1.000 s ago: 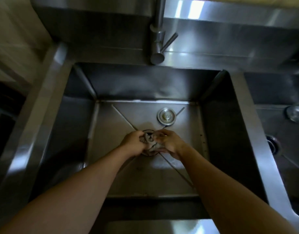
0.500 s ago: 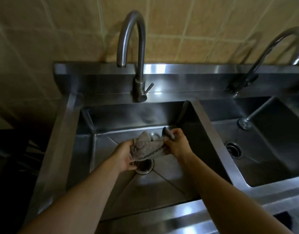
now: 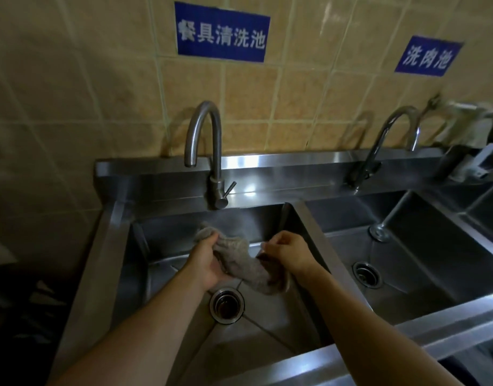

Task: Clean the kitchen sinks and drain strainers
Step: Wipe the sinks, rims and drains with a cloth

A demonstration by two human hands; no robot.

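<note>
A stainless-steel sink unit stands against a wall of tan tiles, with a raised steel backsplash ledge running along the back. Two blue signs with white characters are fixed to the tiles, one above the left basin and one above the right. A gooseneck faucet rises behind the left sink, its spout curving down over the basin; a second faucet stands behind the right sink. The left sink holds an open drain, dark inside its metal ring, set in the creased floor of the basin. The right sink has its own drain strainer in the floor and a round metal fitting near the back wall. At the far right edge some pale, blurred items sit on the ledge; what they are cannot be told. Above the left drain, the left hand grips one end of a grey cloth, fingers curled round the bunched fabric. The cloth hangs across to the right hand, whose fingers are bent and pinch something small at the fingertips, while the cloth's lower end drapes beneath its palm.
</note>
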